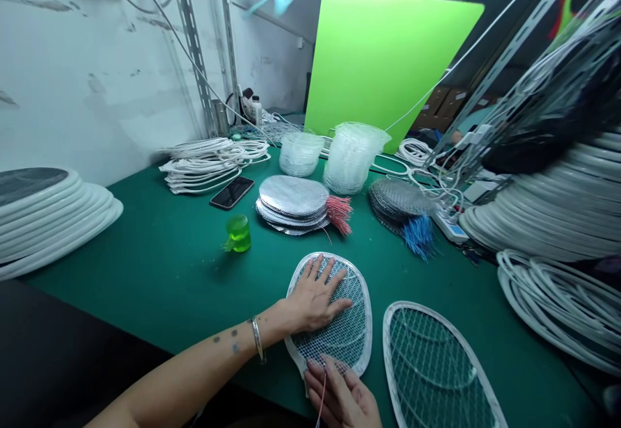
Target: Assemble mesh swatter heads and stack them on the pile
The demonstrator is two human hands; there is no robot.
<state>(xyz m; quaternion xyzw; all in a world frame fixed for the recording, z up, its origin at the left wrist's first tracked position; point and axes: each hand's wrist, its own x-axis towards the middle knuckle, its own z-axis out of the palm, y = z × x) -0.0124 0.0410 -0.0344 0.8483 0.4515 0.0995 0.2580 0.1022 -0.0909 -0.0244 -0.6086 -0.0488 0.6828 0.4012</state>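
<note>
My left hand (317,302) lies flat, fingers spread, on the wire mesh of a white oval racket frame (367,305) on the green table. Close to my body, at the frame's lower end, my right hand (347,399) pinches a thin red wire (323,386) between thumb and fingers. To the right lies a second white frame (427,308) with crossed mesh inside. Beyond my left hand sits a stack of silvery mesh sheets (294,195) with red wires (339,211) sticking out at its right side.
Darker mesh sheets (400,196) with blue wires (418,235) lie at the right. A green tape roll (238,233) and a phone (232,192) are at the left. Stacked clear plastic pieces (352,160) stand behind. White frames pile up left (72,221) and right (538,214).
</note>
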